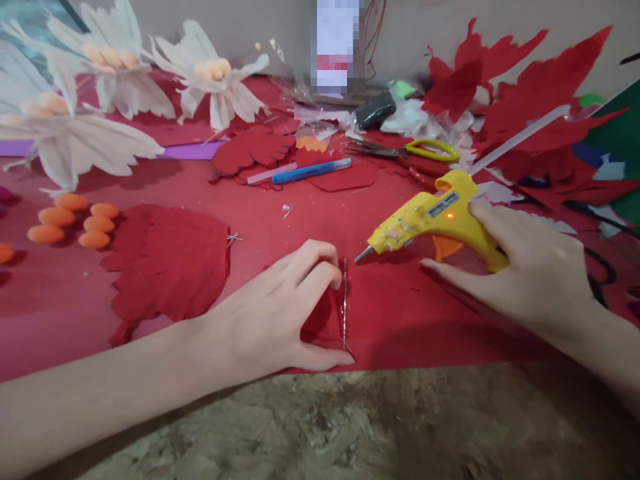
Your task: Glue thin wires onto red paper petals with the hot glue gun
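A red cloth piece [323, 323] lay flat near the front edge of the red tabletop [300, 217], mostly covered by the person's left hand [273, 313]. Beside it, a thin silvery wire [345, 307] ran from front to back, with shiny specks along it. The left hand's fingers were bent and its thumb was spread well apart from them, so the hand rested over the cloth without clenching; the fingertips were near the wire's far end and the thumb near its close end, though whether they touched it was hard to tell.

The right hand [540, 267] grasped a yellow glue gun [425, 210] by its handle. The gun's metal nozzle [364, 254] pointed down and left, just beside the wire's far end. A small orange light glowed on its body, and a clear glue stick [520, 139] jutted from its rear.

Left of the hands lay a ragged red petal piece [170, 260] and orange ovals [57, 218]. Farther back were a blue pen [311, 171] and scissors [433, 151] with yellow handles. White flowers [213, 80] with pale orange centres stood at back left, and pointed red cutouts [545, 83] at back right.
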Demonstrator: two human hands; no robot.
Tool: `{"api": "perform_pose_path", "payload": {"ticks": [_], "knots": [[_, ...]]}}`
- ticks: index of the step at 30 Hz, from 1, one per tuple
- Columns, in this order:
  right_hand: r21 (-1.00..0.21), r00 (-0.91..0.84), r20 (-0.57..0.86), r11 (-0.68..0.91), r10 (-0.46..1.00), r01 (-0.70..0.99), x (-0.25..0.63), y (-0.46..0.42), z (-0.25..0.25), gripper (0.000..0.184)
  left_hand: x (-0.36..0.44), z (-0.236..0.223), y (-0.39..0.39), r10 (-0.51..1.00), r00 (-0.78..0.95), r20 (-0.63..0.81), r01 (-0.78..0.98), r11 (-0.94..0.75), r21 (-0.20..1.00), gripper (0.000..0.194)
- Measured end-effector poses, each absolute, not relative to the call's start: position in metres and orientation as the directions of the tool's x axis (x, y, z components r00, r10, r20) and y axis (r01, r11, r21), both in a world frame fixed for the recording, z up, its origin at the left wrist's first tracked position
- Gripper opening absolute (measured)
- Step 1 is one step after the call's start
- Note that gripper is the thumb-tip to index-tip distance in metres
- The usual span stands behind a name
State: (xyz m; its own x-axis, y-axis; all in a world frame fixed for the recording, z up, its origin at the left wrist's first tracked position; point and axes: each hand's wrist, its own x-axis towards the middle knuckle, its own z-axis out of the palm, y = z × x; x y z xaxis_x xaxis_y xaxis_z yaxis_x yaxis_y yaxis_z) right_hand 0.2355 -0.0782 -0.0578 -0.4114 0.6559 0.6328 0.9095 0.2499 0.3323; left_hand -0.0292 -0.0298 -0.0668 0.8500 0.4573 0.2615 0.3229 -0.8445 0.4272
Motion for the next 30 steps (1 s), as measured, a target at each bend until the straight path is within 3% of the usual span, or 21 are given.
{"api": "perform_pose_path", "payload": {"ticks": [7, 10, 13, 18, 22, 25, 27, 30], "knots": [[0.048, -0.037, 0.631, 0.009, 0.775, 0.999, 0.253, -0.068, -0.056, 0.078, -0.034, -0.074, -0.030, 0.482, 0.840, 0.249, 0.344, -0.828, 0.442, 0.061], [-0.036, 0.186, 0.511, -0.195, 0.839, 0.980, 0.264, -0.061, -0.054, 0.091, -0.035, -0.073, -0.029, 0.496, 0.843, 0.207, 0.369, -0.814, 0.448, 0.064], [-0.001, 0.295, 0.356, -0.315, 0.887, 0.949, 0.271, -0.055, -0.054, 0.083, -0.036, -0.071, -0.029, 0.481, 0.857, 0.184, 0.364, -0.819, 0.443, 0.065], [0.050, 0.329, 0.336, -0.365, 0.883, 0.930, 0.271, -0.051, -0.063, 0.057, -0.037, -0.073, -0.030, 0.457, 0.858, 0.234, 0.344, -0.850, 0.399, 0.071], [0.108, 0.300, 0.378, -0.363, 0.876, 0.925, 0.270, -0.053, -0.071, 0.056, -0.039, -0.068, -0.030, 0.513, 0.819, 0.255, 0.382, -0.821, 0.425, 0.064], [0.106, 0.270, 0.417, -0.342, 0.868, 0.934, 0.271, -0.055, -0.068, 0.058, -0.042, -0.053, -0.028, 0.518, 0.813, 0.264, 0.376, -0.815, 0.441, 0.047], [0.062, 0.183, 0.490, -0.243, 0.852, 0.968, 0.269, -0.058, -0.064, 0.053, -0.046, -0.040, -0.024, 0.536, 0.792, 0.291, 0.396, -0.815, 0.424, 0.035], [-0.007, -0.020, 0.565, 0.029, 0.825, 1.000, 0.257, -0.065, -0.058, 0.034, -0.054, -0.028, -0.016, 0.602, 0.702, 0.381, 0.453, -0.790, 0.413, 0.021]]}}
